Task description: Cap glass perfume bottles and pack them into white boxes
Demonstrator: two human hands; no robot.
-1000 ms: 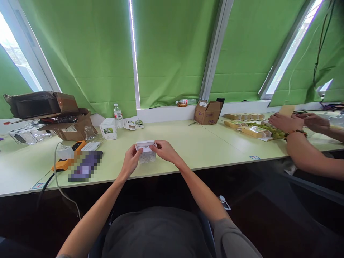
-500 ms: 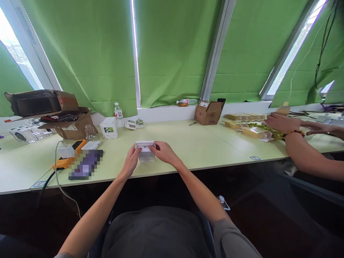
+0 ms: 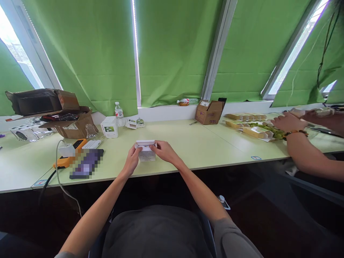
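Left hand (image 3: 131,160) and right hand (image 3: 164,152) pinched the upper corners of a small white box (image 3: 147,155) near the table's (image 3: 193,152) front edge; its interior was indistinct, several fingertips were hidden, and a co-worker's farther hand (image 3: 329,121) was blurred.

Daylight came in through gaps between the green blinds (image 3: 172,53). The left window (image 3: 14,59) was so bright it looked almost white, and a thin line of light (image 3: 135,53) shone near the middle. The desk (image 3: 174,134) was pale and bright, but it was very dark underneath. The hands (image 3: 147,152) looked quite clear, but the tiny print on the white box (image 3: 147,155) was too fuzzy to read. The other person's hands (image 3: 288,122) were smudgy. Things near the sides looked stretched. Blocky squares covered part of the purple thing (image 3: 86,164).
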